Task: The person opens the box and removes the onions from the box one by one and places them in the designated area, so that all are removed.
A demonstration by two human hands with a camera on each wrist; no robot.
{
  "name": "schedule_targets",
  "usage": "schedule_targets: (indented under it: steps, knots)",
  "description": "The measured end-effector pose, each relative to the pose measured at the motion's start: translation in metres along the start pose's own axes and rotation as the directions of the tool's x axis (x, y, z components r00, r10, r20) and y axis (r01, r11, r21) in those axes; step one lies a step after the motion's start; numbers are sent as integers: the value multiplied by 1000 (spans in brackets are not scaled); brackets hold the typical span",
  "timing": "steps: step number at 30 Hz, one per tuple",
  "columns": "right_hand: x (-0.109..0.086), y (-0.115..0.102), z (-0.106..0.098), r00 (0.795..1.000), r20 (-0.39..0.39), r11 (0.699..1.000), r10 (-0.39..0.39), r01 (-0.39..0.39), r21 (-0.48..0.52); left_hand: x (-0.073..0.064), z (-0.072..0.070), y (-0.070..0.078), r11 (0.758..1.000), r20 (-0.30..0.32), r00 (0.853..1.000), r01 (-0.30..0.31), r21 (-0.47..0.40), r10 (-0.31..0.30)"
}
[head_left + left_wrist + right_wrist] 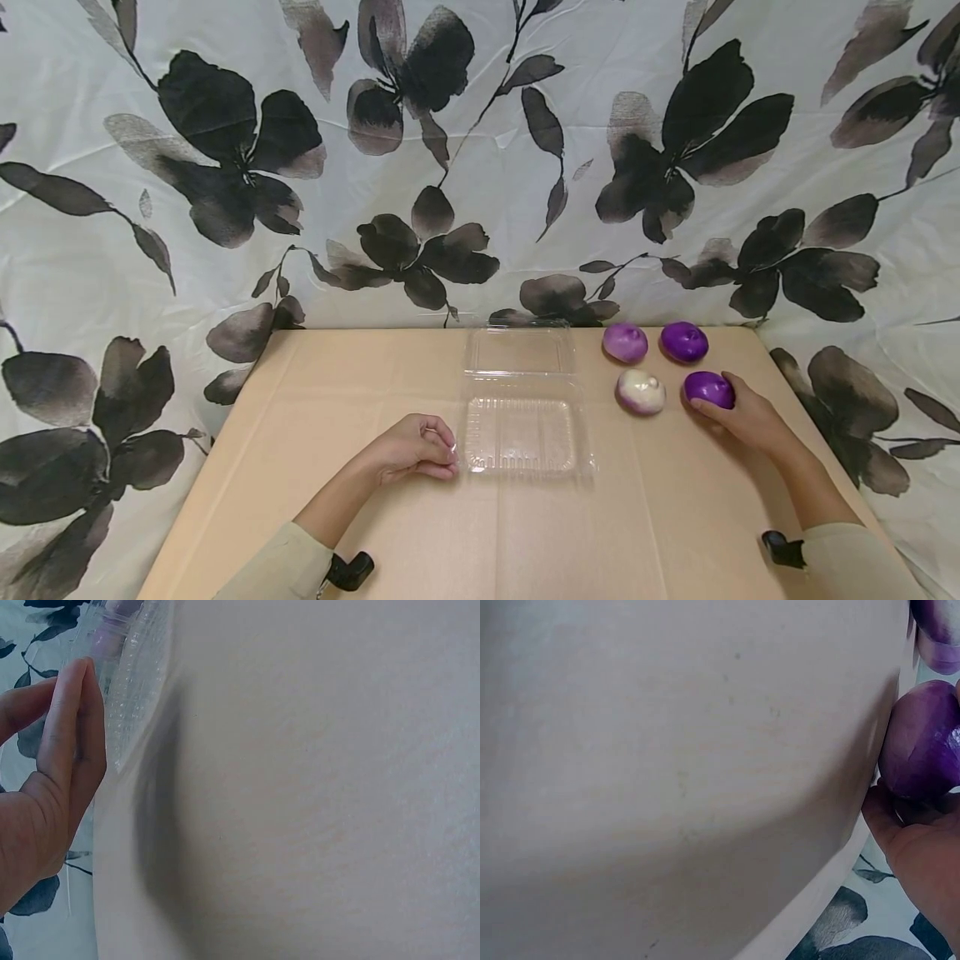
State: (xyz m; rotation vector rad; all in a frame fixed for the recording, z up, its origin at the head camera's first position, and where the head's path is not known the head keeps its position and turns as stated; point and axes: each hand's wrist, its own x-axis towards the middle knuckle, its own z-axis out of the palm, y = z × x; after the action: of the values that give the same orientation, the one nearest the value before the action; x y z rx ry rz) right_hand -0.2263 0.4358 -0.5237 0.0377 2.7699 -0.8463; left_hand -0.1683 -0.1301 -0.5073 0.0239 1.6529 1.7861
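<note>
A clear plastic clamshell container [520, 472] lies opened flat mid-table, its lid [519, 373] toward the back. My left hand [417, 448] is at its near left side, and the fingertips pinch its edge; in the left wrist view the thumb and fingers of the left hand [56, 761] meet at the container [139, 697]. My right hand [753, 414] grips a dark purple onion [707, 388] on the right. The right wrist view shows this onion [921, 742] between the thumb and fingers of the right hand [922, 844], partly cut off by the frame.
Beside the held onion lie a whitish-purple onion [641, 392], a lighter purple onion [625, 342] and another dark purple onion [684, 342]. The tan tabletop [360, 375] ends at a floral cloth [525, 208] behind and at both sides.
</note>
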Motion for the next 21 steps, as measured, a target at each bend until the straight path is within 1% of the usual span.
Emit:
schedule_targets:
  steps: [8, 15, 18, 21]
  knots:
    - [-2, 1, -1, 1000, 0, 1000, 10, -10, 6, -2, 0, 0, 1000, 1, 1000, 1, -11, -1]
    - [-6, -7, -8, 1000, -6, 1000, 5, -5, 27, -6, -3, 6, 1000, -1, 1000, 3, -7, -3]
    - [-7, -12, -13, 1000, -15, 999, -13, 13, 32, -7, -6, 10, 1000, -9, 1000, -9, 12, 9]
    - [-9, -17, -21, 999, -27, 999, -31, 32, 25, -9, -10, 13, 997, -40, 999, -30, 71, 33]
